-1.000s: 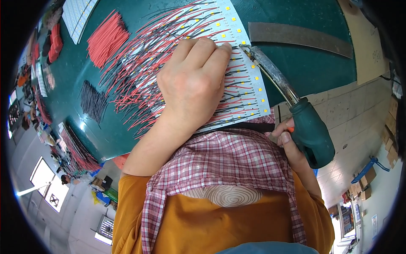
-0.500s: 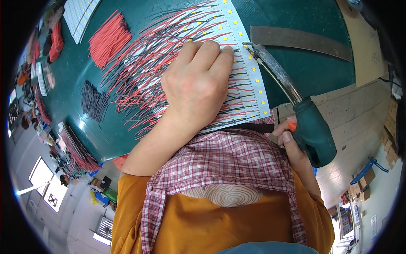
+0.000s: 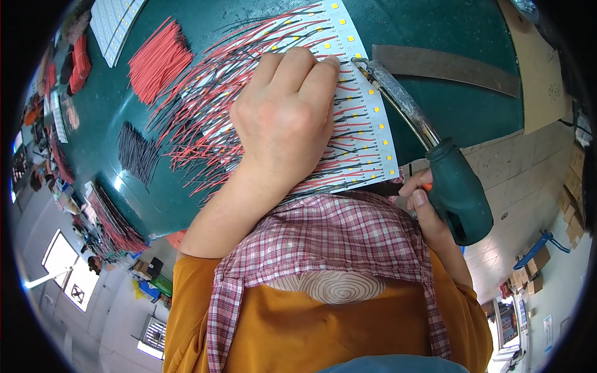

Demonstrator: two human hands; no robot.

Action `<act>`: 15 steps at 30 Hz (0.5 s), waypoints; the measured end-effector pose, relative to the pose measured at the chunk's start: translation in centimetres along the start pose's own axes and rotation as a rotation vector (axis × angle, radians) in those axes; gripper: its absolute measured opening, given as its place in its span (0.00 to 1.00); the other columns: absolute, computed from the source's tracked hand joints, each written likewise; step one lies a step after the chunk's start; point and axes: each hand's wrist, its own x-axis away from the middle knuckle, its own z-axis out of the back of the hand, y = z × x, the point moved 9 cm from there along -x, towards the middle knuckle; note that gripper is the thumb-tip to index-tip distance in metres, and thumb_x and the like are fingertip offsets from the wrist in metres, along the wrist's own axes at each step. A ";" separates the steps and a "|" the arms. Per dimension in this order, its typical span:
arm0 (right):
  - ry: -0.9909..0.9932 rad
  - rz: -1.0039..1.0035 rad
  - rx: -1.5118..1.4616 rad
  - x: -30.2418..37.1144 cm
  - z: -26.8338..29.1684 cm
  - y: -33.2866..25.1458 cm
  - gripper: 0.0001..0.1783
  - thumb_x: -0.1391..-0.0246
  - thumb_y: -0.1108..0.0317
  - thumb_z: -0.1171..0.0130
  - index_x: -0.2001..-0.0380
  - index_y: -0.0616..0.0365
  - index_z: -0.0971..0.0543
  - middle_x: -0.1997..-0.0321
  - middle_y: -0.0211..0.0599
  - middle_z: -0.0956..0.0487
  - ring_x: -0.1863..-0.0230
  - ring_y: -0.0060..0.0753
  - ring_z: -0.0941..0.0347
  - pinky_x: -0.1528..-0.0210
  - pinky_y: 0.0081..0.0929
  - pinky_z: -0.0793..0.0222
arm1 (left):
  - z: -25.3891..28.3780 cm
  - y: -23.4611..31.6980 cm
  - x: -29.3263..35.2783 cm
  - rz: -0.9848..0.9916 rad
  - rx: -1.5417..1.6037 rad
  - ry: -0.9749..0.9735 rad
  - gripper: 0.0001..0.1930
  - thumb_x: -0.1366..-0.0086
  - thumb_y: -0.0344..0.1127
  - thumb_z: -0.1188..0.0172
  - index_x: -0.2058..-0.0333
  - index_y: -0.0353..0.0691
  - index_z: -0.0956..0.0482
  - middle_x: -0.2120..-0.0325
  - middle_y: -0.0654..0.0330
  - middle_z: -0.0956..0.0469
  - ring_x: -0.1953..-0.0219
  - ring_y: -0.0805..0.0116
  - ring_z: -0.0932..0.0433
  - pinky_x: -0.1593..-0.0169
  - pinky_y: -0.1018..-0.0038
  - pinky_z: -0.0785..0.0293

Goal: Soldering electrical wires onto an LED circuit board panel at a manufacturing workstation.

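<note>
A white LED circuit board [image 3: 377,138] with small yellow LEDs lies on the green table, with rows of red and black wires [image 3: 205,118] fanning off it to the left. My left hand [image 3: 283,115] rests over the wires, its fingers closed in a pinch at the board's right part. A short dark wire end shows at its fingertips; the rest is hidden by the hand. In my right hand [image 3: 423,202] is a soldering gun [image 3: 459,193] with a green handle and an orange trigger. Its tip is at the board, just right of the left fingertips.
Bundles of loose red wires [image 3: 160,60] and black wires [image 3: 138,152] lie on the table's left. Another LED board [image 3: 115,25] sits at the far left. A dark metal strip [image 3: 444,68] lies to the right, beside a brown cardboard sheet [image 3: 541,74].
The board has shifted slightly toward me. My left hand has moved a little away and to the left; a dark wire end now shows where a red one was. The soldering tip has moved slightly left.
</note>
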 end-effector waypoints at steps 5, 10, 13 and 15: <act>-0.021 0.074 0.117 -0.1 0.0 0.3 0.03 0.46 0.75 0.47 0.67 0.59 0.26 0.71 0.34 0.24 0.72 0.22 0.30 0.68 0.20 0.32 | -0.2 0.3 0.0 0.008 -0.027 -0.015 0.11 0.59 0.27 0.40 0.72 0.42 0.21 0.76 0.65 0.29 0.73 0.67 0.28 0.75 0.75 0.31; -0.061 0.123 0.174 0.2 -0.3 0.6 0.10 0.44 0.72 0.49 0.58 0.58 0.31 0.70 0.33 0.25 0.74 0.15 0.34 0.69 0.16 0.34 | -0.3 0.4 0.0 -0.003 -0.048 -0.018 0.11 0.59 0.27 0.41 0.72 0.42 0.22 0.76 0.65 0.29 0.72 0.68 0.28 0.76 0.75 0.31; -0.016 0.143 0.002 0.4 0.4 0.1 0.14 0.43 0.72 0.50 0.54 0.58 0.34 0.70 0.35 0.25 0.74 0.16 0.34 0.69 0.17 0.34 | -0.4 0.3 -0.1 -0.014 -0.056 -0.014 0.11 0.60 0.27 0.41 0.73 0.42 0.23 0.75 0.65 0.29 0.72 0.68 0.28 0.76 0.75 0.31; -0.036 0.140 -0.003 0.4 0.3 -0.3 0.15 0.43 0.72 0.51 0.52 0.57 0.35 0.70 0.36 0.25 0.75 0.17 0.34 0.70 0.17 0.34 | -0.3 0.3 0.0 -0.004 -0.044 -0.015 0.10 0.59 0.27 0.41 0.73 0.42 0.23 0.75 0.65 0.28 0.72 0.68 0.27 0.76 0.75 0.31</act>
